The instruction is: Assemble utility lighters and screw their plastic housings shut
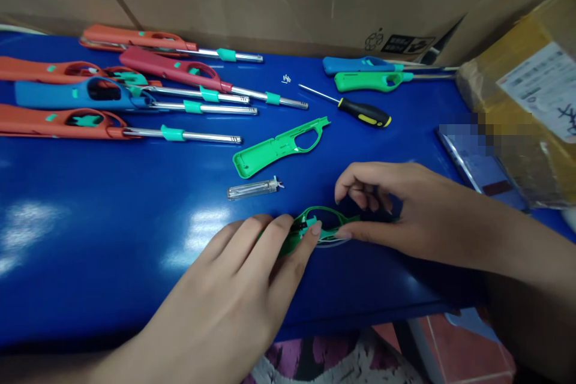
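My left hand (pixel 245 273) grips a green lighter half-shell (pixel 321 213) against the blue table, its thumb on the teal trigger piece inside. Much of the shell is hidden under these fingers. At the shell's right end, my right hand (pixel 405 210) is open, fingers curled and well apart from the thumb. The thumb tip is at the shell's lower edge, by a thin pale wire. Just beyond lie a clear fuel tank (pixel 252 189) and the matching green half-shell (pixel 270 149), its hollow side up. A black and yellow screwdriver (pixel 364 113) rests farther back.
Several orange, red and blue lighters (pixel 58 123) with metal tubes lie at the left. Small screws (pixel 286 79) sit near the screwdriver tip. A blue lighter (pixel 355 65) and a green lighter (pixel 360 81) lie at back right. Cardboard boxes (pixel 288 12) wall the back; a phone (pixel 481 168) lies right.
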A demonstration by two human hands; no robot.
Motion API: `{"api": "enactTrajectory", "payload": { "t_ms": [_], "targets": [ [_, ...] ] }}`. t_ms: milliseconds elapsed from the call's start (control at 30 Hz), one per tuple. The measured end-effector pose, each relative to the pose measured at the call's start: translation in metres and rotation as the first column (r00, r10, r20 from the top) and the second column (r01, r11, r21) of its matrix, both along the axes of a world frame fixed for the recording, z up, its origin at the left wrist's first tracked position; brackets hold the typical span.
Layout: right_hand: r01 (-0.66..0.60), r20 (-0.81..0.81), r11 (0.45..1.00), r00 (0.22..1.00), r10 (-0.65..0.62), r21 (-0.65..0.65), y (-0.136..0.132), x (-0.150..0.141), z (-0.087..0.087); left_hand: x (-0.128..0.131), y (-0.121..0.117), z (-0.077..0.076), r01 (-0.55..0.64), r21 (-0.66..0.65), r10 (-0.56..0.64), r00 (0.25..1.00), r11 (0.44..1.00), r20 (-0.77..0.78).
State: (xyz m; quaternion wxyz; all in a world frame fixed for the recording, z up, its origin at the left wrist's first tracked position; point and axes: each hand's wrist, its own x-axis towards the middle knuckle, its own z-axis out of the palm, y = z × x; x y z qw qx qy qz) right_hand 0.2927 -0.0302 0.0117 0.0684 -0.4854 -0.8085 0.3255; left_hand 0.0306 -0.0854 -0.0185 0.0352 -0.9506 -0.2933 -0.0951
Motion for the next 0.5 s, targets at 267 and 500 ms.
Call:
{"api": "enactTrajectory", "payload": {
  "t_ms": [267,500],
  "targets": [
    [0.015,0.018,0.995,1.0,-0.013,-0.097,0.0015,-0.0051,-0.001,-0.0011,-0.002,-0.0028,-0.019,-0.07,0.022,0.999,0.997,0.046],
    [-0.055,-0.003,0.997,0.998,0.055,-0.057,-0.0003,-0.0081,-0.0021,-0.0057,0.0038,-0.0056,-0.071,-0.388,0.144,0.976,0.919,0.161]
  ]
}}
